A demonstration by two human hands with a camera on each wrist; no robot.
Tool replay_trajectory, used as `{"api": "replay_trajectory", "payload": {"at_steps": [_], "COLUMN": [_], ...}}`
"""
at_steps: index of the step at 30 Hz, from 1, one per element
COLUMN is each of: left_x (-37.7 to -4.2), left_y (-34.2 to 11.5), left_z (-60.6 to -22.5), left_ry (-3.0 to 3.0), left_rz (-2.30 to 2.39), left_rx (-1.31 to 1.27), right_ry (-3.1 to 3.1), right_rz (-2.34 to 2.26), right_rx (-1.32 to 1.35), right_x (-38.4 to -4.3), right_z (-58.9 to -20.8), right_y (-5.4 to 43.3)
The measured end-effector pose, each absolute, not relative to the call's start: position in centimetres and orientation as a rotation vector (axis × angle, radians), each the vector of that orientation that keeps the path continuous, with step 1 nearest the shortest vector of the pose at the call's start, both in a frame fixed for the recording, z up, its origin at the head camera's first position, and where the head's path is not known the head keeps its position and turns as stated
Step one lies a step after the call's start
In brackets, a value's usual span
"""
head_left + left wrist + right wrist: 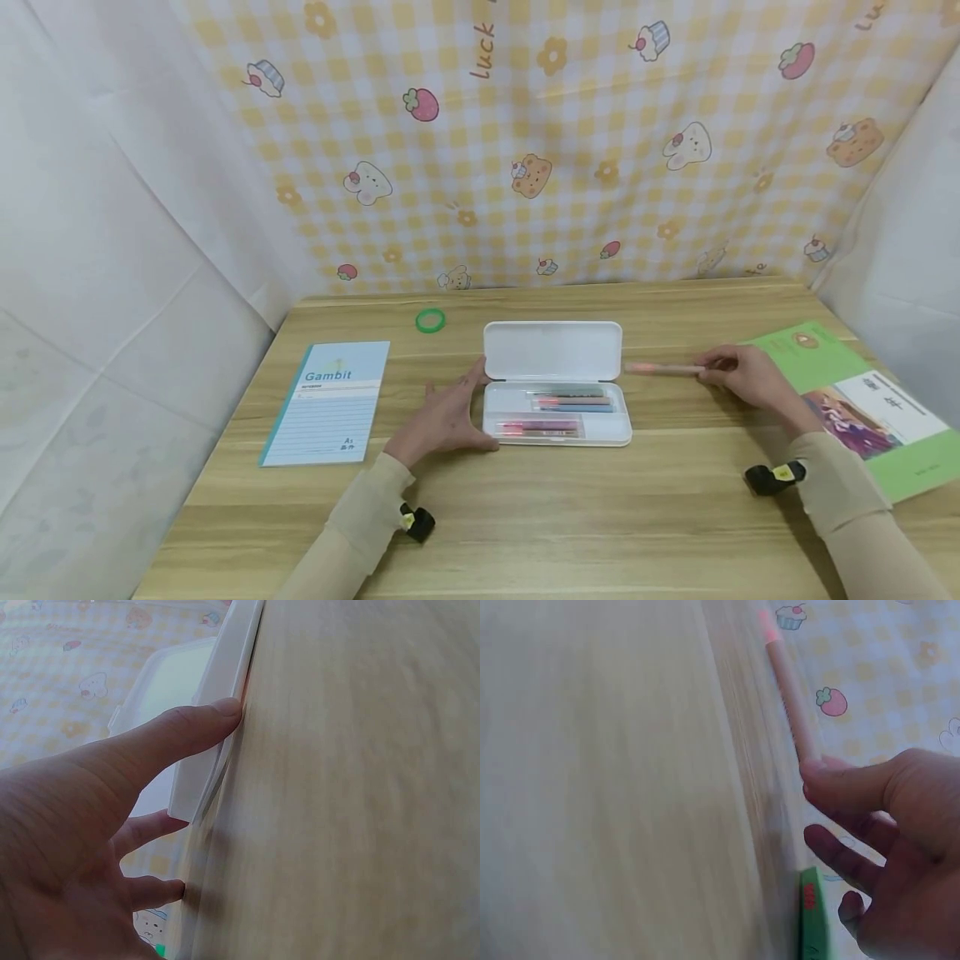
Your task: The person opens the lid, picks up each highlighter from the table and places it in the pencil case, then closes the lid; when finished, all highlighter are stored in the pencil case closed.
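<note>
A white pencil case stands with its lid raised at the back. Several pens lie in its rear part, and a clear packet of pens is in front. My left hand holds the case's left end, the thumb against the front wall and the fingers spread behind. To the right of the case, my right hand pinches one end of a slim pinkish-tan pen between thumb and fingertips. The pen's pink end points toward the case.
A light blue notebook lies on the left of the wooden table. Behind it sits a green ring, possibly tape. A green book lies at the right, partly under the right forearm. A checked curtain hangs behind.
</note>
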State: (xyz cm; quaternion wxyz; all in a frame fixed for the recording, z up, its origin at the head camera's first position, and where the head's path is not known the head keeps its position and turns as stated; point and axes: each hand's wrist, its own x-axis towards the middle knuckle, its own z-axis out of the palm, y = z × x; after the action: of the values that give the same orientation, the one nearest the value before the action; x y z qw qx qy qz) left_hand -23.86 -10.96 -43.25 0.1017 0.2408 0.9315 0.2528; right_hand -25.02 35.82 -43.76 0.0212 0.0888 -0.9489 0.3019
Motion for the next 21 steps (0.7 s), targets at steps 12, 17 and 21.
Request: {"api": "replay_trajectory", "payload": {"at_steps": [12, 17, 21], "left_x": [-23.9, -23.9, -23.9], "left_y": [-11.3, -11.2, -11.1], "left_z": [-43.3, -43.4, -43.3], "left_ry": [2.758, 2.752, 2.754], "left_rz": [0.747, 0.751, 0.754], "left_rx": [0.721, 0.72, 0.728], "right_ry": [-2.901, -2.881, -2.811], "right_rz": [0.958, 1.018, 1.014], "right_rx": [0.337, 0.383, 0.471], "right_x": [-24.0, -23.6, -23.5], "right_z": [-39.9, -39.1, -39.1], "right_y": [33.8, 31.3, 29.2]}}
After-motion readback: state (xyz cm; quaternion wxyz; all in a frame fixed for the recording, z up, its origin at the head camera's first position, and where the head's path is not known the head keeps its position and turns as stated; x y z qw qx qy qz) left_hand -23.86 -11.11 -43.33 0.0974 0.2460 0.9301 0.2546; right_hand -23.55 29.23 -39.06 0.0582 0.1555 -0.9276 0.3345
